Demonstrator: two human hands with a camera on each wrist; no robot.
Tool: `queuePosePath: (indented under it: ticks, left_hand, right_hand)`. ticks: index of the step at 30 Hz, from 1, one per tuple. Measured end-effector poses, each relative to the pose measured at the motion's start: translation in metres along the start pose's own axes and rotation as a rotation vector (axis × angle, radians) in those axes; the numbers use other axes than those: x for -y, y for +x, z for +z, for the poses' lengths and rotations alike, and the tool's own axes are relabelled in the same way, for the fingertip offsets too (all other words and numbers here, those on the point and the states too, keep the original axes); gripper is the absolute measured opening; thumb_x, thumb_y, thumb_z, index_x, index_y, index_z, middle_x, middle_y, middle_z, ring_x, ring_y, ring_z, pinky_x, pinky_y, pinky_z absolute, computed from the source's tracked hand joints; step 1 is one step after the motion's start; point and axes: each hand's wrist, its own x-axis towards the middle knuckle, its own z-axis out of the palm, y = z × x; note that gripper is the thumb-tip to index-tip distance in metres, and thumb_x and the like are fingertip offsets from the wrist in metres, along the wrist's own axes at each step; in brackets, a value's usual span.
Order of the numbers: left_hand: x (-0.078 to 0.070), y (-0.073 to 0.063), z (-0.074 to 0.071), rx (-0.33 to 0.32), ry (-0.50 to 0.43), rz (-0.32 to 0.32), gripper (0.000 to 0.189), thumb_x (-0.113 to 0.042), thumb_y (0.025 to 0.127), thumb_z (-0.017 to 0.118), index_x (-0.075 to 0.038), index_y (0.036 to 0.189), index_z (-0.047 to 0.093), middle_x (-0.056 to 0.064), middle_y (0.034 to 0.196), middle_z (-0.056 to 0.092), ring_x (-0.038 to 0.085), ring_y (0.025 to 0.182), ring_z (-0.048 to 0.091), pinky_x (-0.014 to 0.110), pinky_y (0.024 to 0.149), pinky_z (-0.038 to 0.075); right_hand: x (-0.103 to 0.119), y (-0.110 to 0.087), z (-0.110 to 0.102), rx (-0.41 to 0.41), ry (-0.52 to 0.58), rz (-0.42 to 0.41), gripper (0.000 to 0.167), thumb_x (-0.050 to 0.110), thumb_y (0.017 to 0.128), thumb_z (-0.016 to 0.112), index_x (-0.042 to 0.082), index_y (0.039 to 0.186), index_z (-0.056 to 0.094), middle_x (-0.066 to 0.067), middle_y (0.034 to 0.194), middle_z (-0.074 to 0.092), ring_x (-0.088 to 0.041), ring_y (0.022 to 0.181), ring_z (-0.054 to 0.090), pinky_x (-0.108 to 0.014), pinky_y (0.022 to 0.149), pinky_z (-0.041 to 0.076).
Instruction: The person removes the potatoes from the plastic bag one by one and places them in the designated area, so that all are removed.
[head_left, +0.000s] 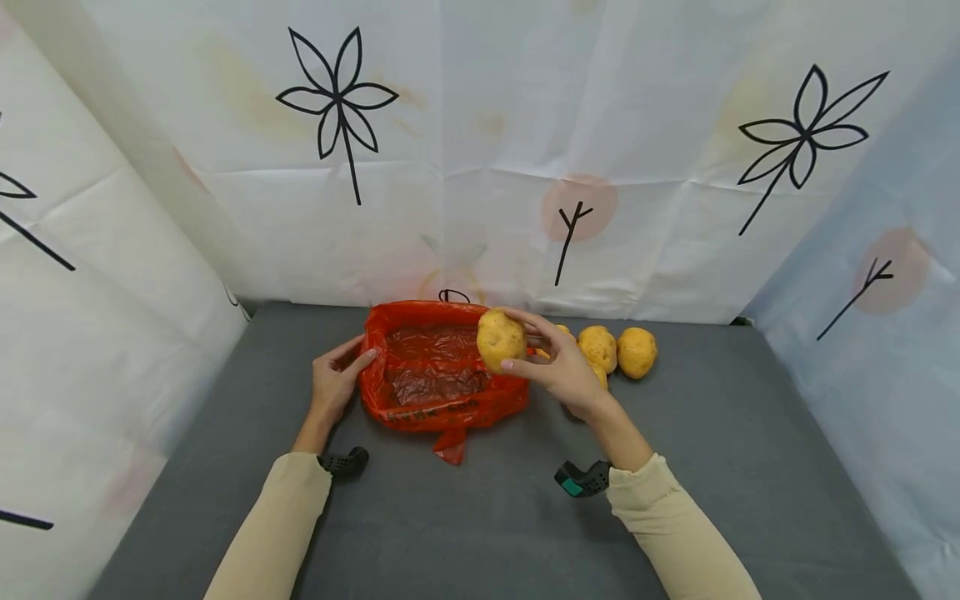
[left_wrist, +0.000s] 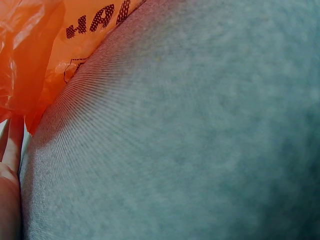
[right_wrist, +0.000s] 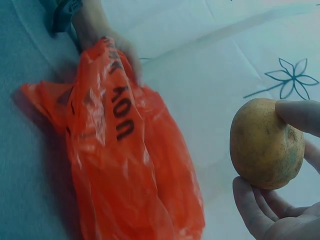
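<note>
A red plastic bag [head_left: 420, 418] with dark lettering sits on the table, its mouth spread wide and facing up. My left hand [head_left: 334, 385] grips the bag's left rim, with the thumb on the near side of the edge. In the left wrist view, fingers [left_wrist: 15, 145] of that hand reach up against the orange-red plastic. Over the bag's right rim, my right hand [head_left: 564, 372] holds a yellow potato [head_left: 500, 340] between thumb and fingertips. The right wrist view shows this potato [right_wrist: 265, 144] raised beside the bag [right_wrist: 120, 150].
Several more potatoes [head_left: 637, 352] lie grouped on the grey table [head_left: 480, 533] to the right of the bag, some partly hidden behind my right hand. White cloth [head_left: 465, 125] with drawn flowers walls in the back and both sides.
</note>
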Motion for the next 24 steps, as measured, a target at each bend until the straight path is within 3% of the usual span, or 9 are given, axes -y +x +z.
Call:
queuePosePath:
  ticks: [6, 14, 24]
  left_hand:
    - [0.002, 0.0, -0.001, -0.004, 0.014, 0.004, 0.041, -0.005, 0.094, 0.073, 0.008, 0.131, 0.064, 0.025, 0.128, 0.065, 0.005, 0.103, 0.065, 0.016, 0.083, 0.053]
    - [0.002, 0.001, 0.0, -0.004, 0.012, -0.006, 0.041, -0.004, 0.094, 0.073, 0.009, 0.131, 0.063, 0.026, 0.129, 0.064, 0.006, 0.104, 0.065, 0.016, 0.085, 0.053]
    - [0.037, 0.009, -0.003, -0.037, 0.006, 0.008, 0.042, -0.012, 0.093, 0.076, -0.001, 0.133, 0.067, 0.019, 0.131, 0.065, 0.004, 0.106, 0.064, 0.016, 0.085, 0.053]
  right_hand:
    - [-0.001, -0.016, -0.016, -0.027, 0.014, 0.007, 0.069, 0.0, 0.092, 0.073, 0.014, 0.154, 0.046, -0.013, 0.15, 0.043, -0.036, 0.127, 0.049, -0.034, 0.092, 0.054]
    - [-0.007, -0.043, -0.039, -0.1, -0.024, 0.025, 0.07, 0.003, 0.093, 0.074, 0.016, 0.155, 0.044, -0.012, 0.151, 0.041, -0.031, 0.126, 0.048, -0.029, 0.091, 0.054]
    - [-0.017, -0.079, -0.074, -0.205, -0.102, 0.035, 0.07, 0.003, 0.095, 0.071, 0.014, 0.157, 0.04, -0.014, 0.149, 0.041, -0.022, 0.121, 0.051, -0.023, 0.089, 0.053]
